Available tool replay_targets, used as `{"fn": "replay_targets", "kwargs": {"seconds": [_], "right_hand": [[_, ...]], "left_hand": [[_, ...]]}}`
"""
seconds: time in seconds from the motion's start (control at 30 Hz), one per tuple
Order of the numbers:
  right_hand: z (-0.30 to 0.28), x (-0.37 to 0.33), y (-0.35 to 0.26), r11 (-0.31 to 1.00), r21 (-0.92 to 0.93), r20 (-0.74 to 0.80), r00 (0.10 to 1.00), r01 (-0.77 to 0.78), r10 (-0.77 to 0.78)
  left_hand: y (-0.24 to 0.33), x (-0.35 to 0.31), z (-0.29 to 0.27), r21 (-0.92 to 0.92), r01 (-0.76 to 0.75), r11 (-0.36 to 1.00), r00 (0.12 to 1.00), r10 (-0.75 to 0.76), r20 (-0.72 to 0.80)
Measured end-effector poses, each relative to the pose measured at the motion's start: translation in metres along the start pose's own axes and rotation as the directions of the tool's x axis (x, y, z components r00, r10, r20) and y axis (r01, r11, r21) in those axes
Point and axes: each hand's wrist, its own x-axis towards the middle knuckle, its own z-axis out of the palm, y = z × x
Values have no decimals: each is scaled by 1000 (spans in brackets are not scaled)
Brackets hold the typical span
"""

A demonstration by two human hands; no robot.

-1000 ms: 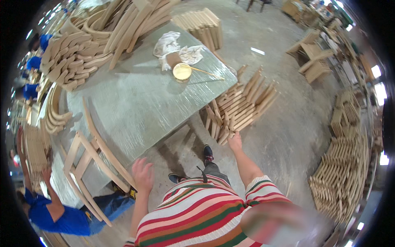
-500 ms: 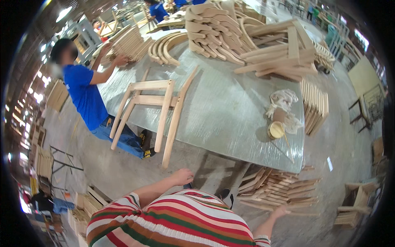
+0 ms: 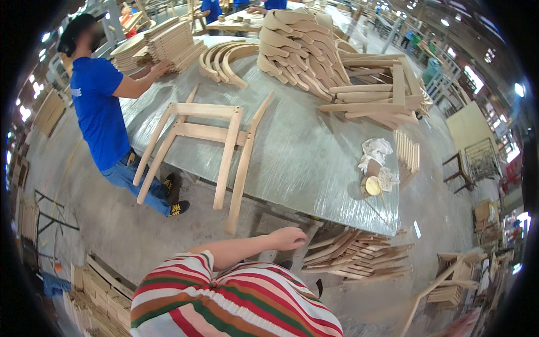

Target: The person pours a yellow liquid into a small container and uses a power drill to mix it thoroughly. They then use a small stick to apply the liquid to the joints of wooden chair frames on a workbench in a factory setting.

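Note:
My left hand [image 3: 288,238] is in front of the table's near edge, fingers curled loosely inward, with nothing visible in it. A long, slightly bent wooden chair leg [image 3: 433,289] slants up from the lower edge at the right. Its lower end runs out of the picture, and the grip on it does not show. A pinkish smear at the lower right rim could be my right hand, too blurred to be sure. Left of my left hand, a chair frame [image 3: 209,132] of legs and two crossbars rests on the table, its legs jutting over the edge.
On the film-covered table [image 3: 303,163] are stacked curved parts [image 3: 297,50], assembled frames [image 3: 376,92], a cup [image 3: 371,186] with a stick, and a white cloth [image 3: 376,149]. Loose legs [image 3: 359,255] lie piled below. A co-worker [image 3: 101,112] handles slats [image 3: 174,45] at the left.
My right hand has left the leg pile, where it was touching a piece. A chair leg now stands raised at the lower right. My left hand has shifted right. The view has turned.

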Motion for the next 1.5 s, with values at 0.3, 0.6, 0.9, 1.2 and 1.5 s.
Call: {"fn": "replay_targets", "kwargs": {"seconds": [0.3, 0.6, 0.9, 1.2, 1.5], "right_hand": [[-149, -64, -186, 841, -46, -435, 747, 539, -503], [-106, -104, -536, 423, -158, -106, 411, 892, -906], [124, 22, -286, 650, -267, 568, 661, 712, -490], [140, 111, -179, 674, -200, 599, 634, 711, -490], [159, 125, -168, 673, -318, 660, 666, 668, -349]], "left_hand": [[81, 11, -6, -118, -359, 926, 932, 350, -92], [34, -60, 4, -820, -130, 558, 866, -338, -368], [6, -90, -34, -827, 156, 540, 417, -795, -440], [7, -69, -71, -805, 257, 535, 332, -831, -447], [-32, -61, -77, -85, 735, 673, 390, -523, -758]]}}
